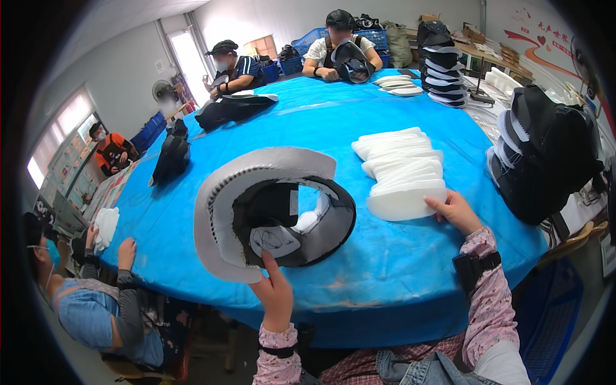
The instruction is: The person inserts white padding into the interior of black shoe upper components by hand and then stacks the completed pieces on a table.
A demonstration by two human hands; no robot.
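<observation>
a black cap (263, 205) with a wide, curved, pale brim (215, 192) is tilted, its hollow inside showing, over the table (359, 269); to its right, thin white half-moon pieces (403, 168) lie overlapping in a fanned row.

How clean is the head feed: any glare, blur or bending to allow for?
Head view: the window and doorway at left glare white; fisheye bows the blue table cover, black fills the corners; left hand and right hand look reasonably sharp.
</observation>
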